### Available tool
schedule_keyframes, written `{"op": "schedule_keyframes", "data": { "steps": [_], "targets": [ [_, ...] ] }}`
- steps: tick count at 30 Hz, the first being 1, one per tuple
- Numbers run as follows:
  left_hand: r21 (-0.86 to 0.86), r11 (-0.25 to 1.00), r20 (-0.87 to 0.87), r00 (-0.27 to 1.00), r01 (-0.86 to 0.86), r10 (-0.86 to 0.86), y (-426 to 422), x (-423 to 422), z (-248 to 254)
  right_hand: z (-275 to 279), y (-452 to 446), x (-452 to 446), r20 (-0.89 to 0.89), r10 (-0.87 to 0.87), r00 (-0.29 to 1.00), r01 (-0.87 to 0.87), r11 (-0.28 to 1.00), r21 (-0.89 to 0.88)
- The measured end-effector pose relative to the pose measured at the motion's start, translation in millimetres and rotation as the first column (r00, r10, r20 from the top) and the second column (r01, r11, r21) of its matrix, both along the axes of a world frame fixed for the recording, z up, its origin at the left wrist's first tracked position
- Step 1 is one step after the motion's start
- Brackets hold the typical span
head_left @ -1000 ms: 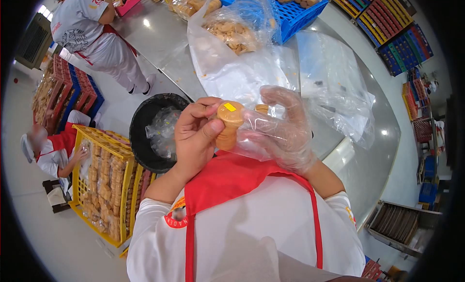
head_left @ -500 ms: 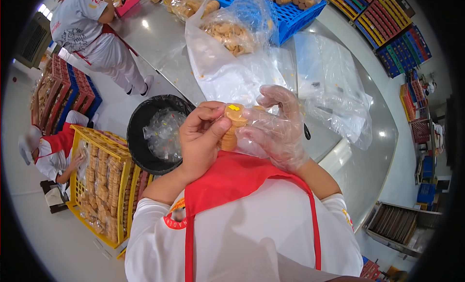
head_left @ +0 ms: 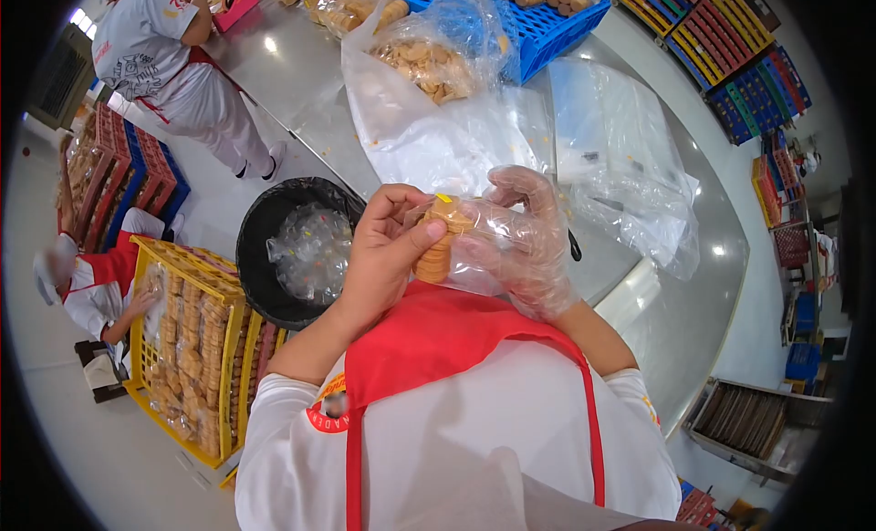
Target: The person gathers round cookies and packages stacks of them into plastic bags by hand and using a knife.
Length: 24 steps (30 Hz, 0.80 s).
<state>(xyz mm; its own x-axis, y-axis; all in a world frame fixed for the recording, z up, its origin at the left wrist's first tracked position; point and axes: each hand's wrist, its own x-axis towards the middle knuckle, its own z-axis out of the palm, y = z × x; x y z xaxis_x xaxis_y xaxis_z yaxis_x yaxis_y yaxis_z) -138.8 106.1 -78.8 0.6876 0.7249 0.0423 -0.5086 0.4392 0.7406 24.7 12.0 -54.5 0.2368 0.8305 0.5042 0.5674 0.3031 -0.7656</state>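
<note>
A clear plastic bag with a stack of round tan biscuits [head_left: 432, 260] is held up in front of my red apron, a small yellow sticker on its top end. My bare left hand [head_left: 385, 248] pinches the bag between thumb and fingers at the left of the stack. On the other side, my right hand [head_left: 532, 244], in a clear plastic glove, grips the bag's loose film with curled fingers. Glove and film overlap, so the exact contact of the right fingertips is hard to see.
A black-lined bin [head_left: 251, 248] with plastic scraps stands left of the steel table [head_left: 319, 107]. On the table lie a large bag of broken biscuits [head_left: 424, 66], a blue crate [head_left: 570, 34] and clear plastic bags [head_left: 620, 157]. Yellow crates [head_left: 141, 348] and two people are at left.
The bag has turned a little, showing more of the stack's side and less of the yellow sticker. My left hand has shifted slightly right; both hands keep hold of the bag.
</note>
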Motion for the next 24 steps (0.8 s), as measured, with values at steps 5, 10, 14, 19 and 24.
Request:
{"op": "schedule_keyframes", "data": {
  "steps": [5,10,14,19,24],
  "targets": [
    [0.063,0.997,0.008,0.999,-0.036,0.035,0,3,-8,7,-1,0,0.091,-0.050,0.995,0.051,0.999,-0.003],
    [0.004,0.998,0.034,0.998,-0.058,0.057,3,2,-3,-6,2,4,0.079,-0.102,0.992,0.098,0.994,0.052],
    [0.006,0.999,-0.006,0.999,-0.039,0.039,6,0,-4,-2,0,3,0.209,-0.097,0.973,0.093,0.995,0.029],
    [0.021,0.997,0.019,0.997,-0.071,0.070,6,1,-7,2,0,9,0.330,-0.105,0.938,0.073,0.991,0.109],
    [-0.018,0.970,0.026,0.970,-0.242,0.243,29,-11,-15,10,-11,18,0.232,-0.296,0.927,0.281,0.955,0.096]
  ]
}}
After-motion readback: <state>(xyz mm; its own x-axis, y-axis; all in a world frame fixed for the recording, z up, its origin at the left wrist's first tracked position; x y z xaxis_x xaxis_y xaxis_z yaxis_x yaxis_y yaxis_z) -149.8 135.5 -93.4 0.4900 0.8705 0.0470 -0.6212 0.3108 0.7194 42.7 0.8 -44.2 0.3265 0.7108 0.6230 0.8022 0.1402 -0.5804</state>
